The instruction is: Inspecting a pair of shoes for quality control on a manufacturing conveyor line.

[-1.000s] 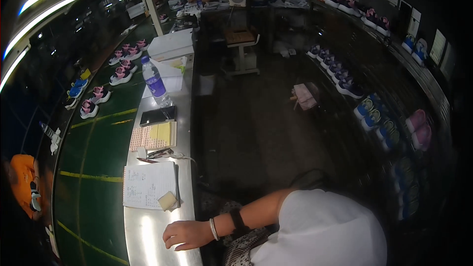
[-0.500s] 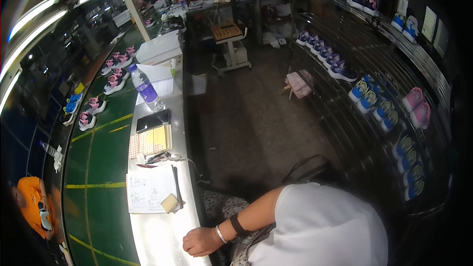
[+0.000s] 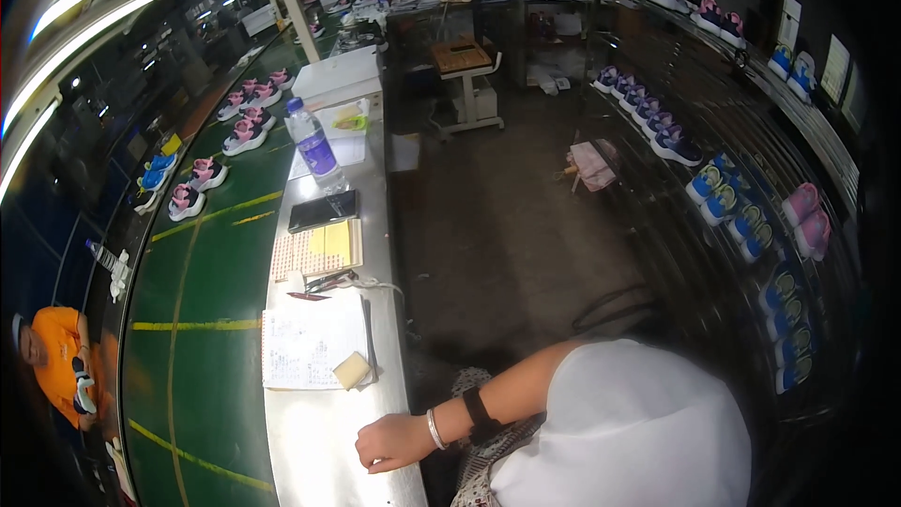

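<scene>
My right hand [image 3: 392, 442] rests on the pale metal side table [image 3: 314, 451], its fingers loosely curled in a fist. Nothing shows in it. A silver bracelet [image 3: 435, 429] and a black wristband [image 3: 480, 415] sit on that wrist, below a white sleeve. Just beyond the hand lies an open notebook [image 3: 305, 347] with handwriting, and a cream-coloured block [image 3: 352, 371] is on its corner. Farther along are a pen [image 3: 308, 297], a yellow-topped notepad [image 3: 330, 249], a dark phone [image 3: 324, 211] and a purple-labelled bottle [image 3: 313, 145]. My left hand is out of view.
A green conveyor [image 3: 216, 272] runs left of the table, carrying pink-and-navy shoes [image 3: 246, 131]. Across it, a person in orange [image 3: 61, 357] holds a shoe. Racks of shoes [image 3: 671, 143] line the right. A wheeled stand [image 3: 465, 84] and seated people are farther back.
The view has turned a little, so the table and racks appear farther right. My right hand stays curled on the table. More of the orange-clad person's head shows.
</scene>
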Action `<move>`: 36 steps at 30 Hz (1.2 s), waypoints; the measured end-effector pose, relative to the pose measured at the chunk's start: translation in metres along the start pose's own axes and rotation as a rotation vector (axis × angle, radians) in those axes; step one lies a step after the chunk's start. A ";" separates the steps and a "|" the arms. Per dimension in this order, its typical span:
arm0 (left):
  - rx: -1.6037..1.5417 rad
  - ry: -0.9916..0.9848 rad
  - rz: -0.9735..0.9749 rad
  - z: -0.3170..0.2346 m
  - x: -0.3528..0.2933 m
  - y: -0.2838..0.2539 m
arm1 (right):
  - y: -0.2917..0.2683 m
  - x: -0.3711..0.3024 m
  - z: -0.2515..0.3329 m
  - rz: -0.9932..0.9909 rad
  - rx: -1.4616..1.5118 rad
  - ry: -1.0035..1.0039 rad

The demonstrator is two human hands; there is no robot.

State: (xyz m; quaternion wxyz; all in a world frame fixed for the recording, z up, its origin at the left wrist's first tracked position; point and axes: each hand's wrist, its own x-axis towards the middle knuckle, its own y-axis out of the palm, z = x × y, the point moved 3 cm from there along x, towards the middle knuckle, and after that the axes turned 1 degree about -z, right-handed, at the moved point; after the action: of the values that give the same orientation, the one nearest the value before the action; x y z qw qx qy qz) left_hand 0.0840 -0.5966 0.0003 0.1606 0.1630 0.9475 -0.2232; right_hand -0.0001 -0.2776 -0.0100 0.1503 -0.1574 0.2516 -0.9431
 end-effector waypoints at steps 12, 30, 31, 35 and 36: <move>0.356 0.199 -0.151 -0.089 0.050 -0.069 | -0.011 0.018 -0.015 -0.236 -0.298 0.045; 0.726 -0.278 -0.760 0.026 0.125 -0.326 | 0.007 0.028 -0.012 -0.011 -0.315 0.043; 0.764 -0.321 -0.787 0.032 0.123 -0.341 | 0.007 0.029 -0.009 -0.019 -0.311 0.049; 0.923 -0.497 -0.877 0.056 0.137 -0.398 | 0.006 0.030 -0.006 -0.036 -0.290 0.071; 0.951 -0.523 -0.918 0.065 0.141 -0.414 | 0.005 0.029 -0.007 -0.036 -0.297 0.074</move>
State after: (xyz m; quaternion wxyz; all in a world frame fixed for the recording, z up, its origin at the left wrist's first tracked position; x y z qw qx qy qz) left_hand -0.1852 -0.9450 0.0453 0.1839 -0.2591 0.6509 -0.6895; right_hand -0.0285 -0.2891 -0.0121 0.0993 -0.1476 0.3907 -0.9032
